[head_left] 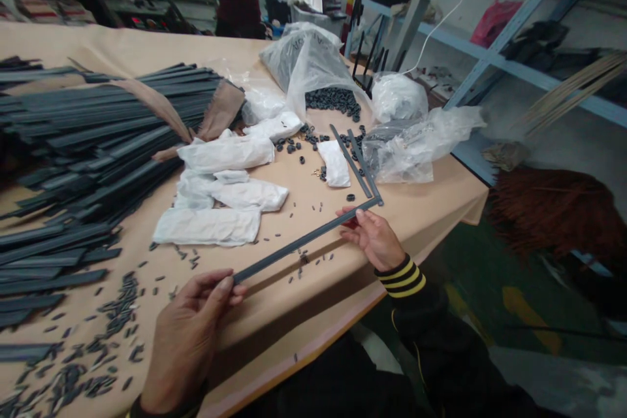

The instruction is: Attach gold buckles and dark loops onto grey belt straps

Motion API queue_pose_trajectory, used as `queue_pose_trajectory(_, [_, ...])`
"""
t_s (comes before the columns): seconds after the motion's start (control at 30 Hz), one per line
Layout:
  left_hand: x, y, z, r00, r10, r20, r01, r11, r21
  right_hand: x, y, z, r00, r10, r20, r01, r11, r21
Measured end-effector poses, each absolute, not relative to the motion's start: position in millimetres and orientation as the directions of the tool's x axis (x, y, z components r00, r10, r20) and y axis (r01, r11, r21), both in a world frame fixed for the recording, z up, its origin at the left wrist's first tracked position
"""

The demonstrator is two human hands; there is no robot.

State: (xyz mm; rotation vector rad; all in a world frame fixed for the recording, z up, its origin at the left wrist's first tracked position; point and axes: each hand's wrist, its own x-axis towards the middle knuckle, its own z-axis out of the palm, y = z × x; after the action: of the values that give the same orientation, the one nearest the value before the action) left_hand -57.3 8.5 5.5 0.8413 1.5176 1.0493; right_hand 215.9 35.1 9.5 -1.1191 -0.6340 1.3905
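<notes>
A long, flat dark grey strap (298, 243) is stretched between my two hands above the near edge of the table. My left hand (196, 320) pinches its left end between thumb and fingers. Close to the other end, my right hand (375, 238) grips it the same way, with a short piece reaching past the fingers. Two similar straps (350, 162) lie on the table just beyond my right hand. A small dark ring-like piece (351, 197) rests near them. Under and around the held strap, little dark bits (304, 257) are scattered.
A big pile of dark straps (98, 124) covers the table's left side. White wrapped packets (210, 225) lie in the middle. Behind them an open plastic bag (308, 59) spills small dark loops (333, 102). Clear bags (416, 147) sit at the right corner, beside a blue shelf (533, 78).
</notes>
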Motion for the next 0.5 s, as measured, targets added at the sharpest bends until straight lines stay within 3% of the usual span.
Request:
queue_pose_trajectory(0.07, [-47, -6, 5, -0.076, 0.944, -0.32, 0.148, 0.328, 0.933, 214, 44, 16, 0.169, 0.961, -0.22, -0.508, -0.107, -0.855])
queue_pose_trajectory(0.13, [-34, -21, 8, 0.21, 0.933, -0.293, 0.294, 0.226, 0.929, 212, 51, 24, 0.166, 0.965, -0.205, -0.553, -0.081, -0.829])
queue_pose_trajectory(0.2, [-22, -31, 12, 0.505, 0.813, -0.289, 0.366, 0.101, 0.925, 205, 55, 33, 0.05, 0.978, -0.203, -0.521, -0.148, -0.841])
queue_pose_trajectory(0.23, [-17, -32, 14, 0.568, 0.769, -0.294, 0.369, 0.082, 0.926, 199, 55, 35, -0.065, 0.975, -0.214, -0.466, -0.219, -0.857])
queue_pose_trajectory(0.3, [-12, -26, 17, 0.492, 0.815, -0.305, 0.322, 0.155, 0.934, 183, 51, 35, -0.351, 0.896, -0.27, -0.289, -0.378, -0.879])
queue_pose_trajectory(0.37, [-14, -11, 16, 0.262, 0.912, -0.315, 0.204, 0.267, 0.942, 166, 44, 29, -0.558, 0.761, -0.33, -0.122, -0.469, -0.875])
queue_pose_trajectory(0.43, [-19, 6, 13, 0.117, 0.935, -0.336, 0.057, 0.331, 0.942, 152, 35, 20, -0.635, 0.687, -0.354, -0.046, -0.49, -0.87])
queue_pose_trajectory(0.5, [-24, 17, 8, 0.083, 0.931, -0.356, -0.074, 0.362, 0.929, 145, 29, 14, -0.638, 0.677, -0.367, -0.023, -0.493, -0.87])
